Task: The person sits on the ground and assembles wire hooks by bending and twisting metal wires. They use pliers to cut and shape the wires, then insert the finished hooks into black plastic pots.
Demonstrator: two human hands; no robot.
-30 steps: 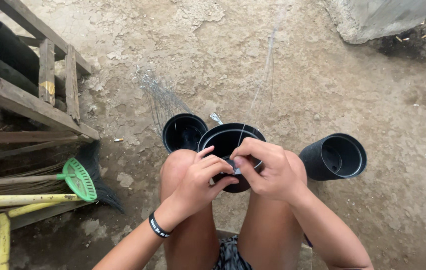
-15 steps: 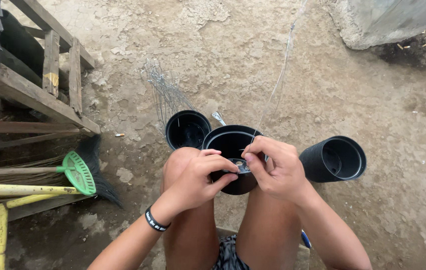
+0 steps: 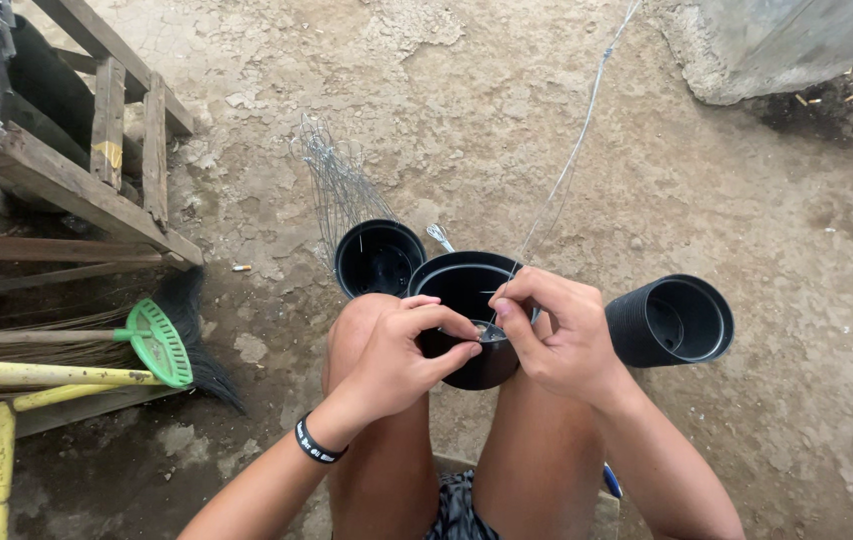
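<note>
A black plastic pot (image 3: pixel 462 285) rests between my knees, mouth toward me. My left hand (image 3: pixel 397 355) grips its near rim with thumb and fingers. My right hand (image 3: pixel 567 335) pinches a thin metal wire (image 3: pixel 572 160) at the same rim; the wire runs up and away to the top of the view. A black wristband sits on my left wrist. Another black pot (image 3: pixel 379 258) stands upright on the ground just beyond my left knee. A third black pot (image 3: pixel 672 320) lies on its side to the right of my right hand.
A bundle of loose wires (image 3: pixel 339 180) lies on the dirt beyond the pots. A wooden pallet frame (image 3: pixel 97 150) stands at left, with a green-headed broom (image 3: pixel 162 345) and yellow metal tubing (image 3: pixel 7 400) below it. A concrete block (image 3: pixel 777 45) sits at top right.
The wire in my right hand has swung rightward and now stretches further up the view. Both hands stay at the pot's rim, fingers shifted slightly.
</note>
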